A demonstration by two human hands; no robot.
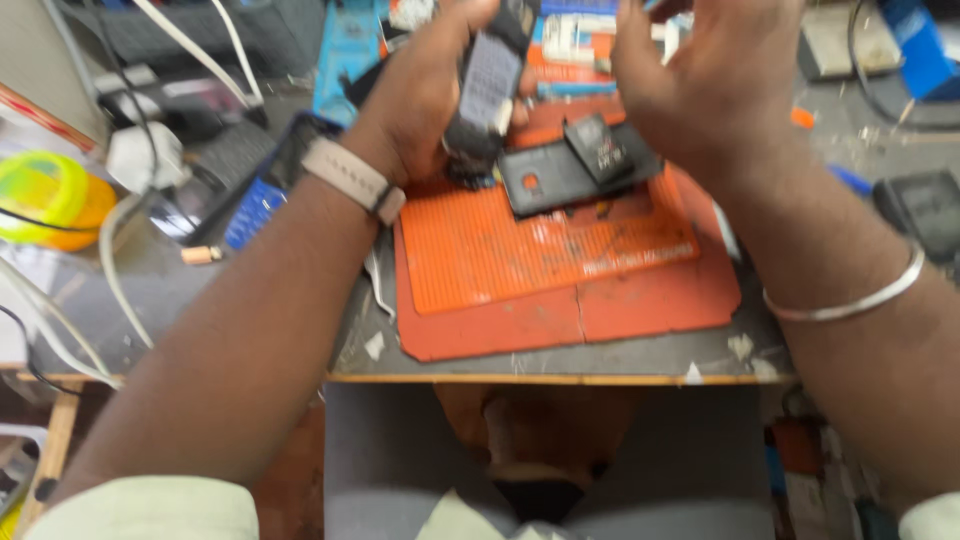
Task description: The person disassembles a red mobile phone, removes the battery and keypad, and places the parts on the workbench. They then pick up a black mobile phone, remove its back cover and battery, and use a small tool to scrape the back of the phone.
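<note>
The left hand (425, 95) is wrapped around a dark keypad phone (487, 85), fingers curled about its body so the keypad faces the camera, and holds it above the far edge of the orange ribbed mat (540, 250) that lies on the worktop (560, 360). A pale wrist strap (352, 178) sits on the left wrist. The right hand (715, 85) hovers at about three o'clock from the phone, near it but apart; its fingers are bent and loosely gathered, and whether they pinch anything cannot be told, since the picture is blurred there. A thin metal bangle (850, 300) circles the right forearm. Directly below the phone, at its six o'clock, a flat black back cover (545, 180) rests on the mat, and a small black battery (600, 145) lies tilted on top of that cover, just under the right hand. From the mat's centre, a blue keypad device (255, 210) lies at nine o'clock under the left forearm, and further out in the same direction a yellow-green round container (45, 195) stands at the worktop's edge, with white cables (120, 260) trailing beside it. At about two o'clock a dark grey box-like device (925, 210) sits near the right edge, and at twelve o'clock there is a clutter of blue and white packages (570, 40), too blurred to tell apart.
</note>
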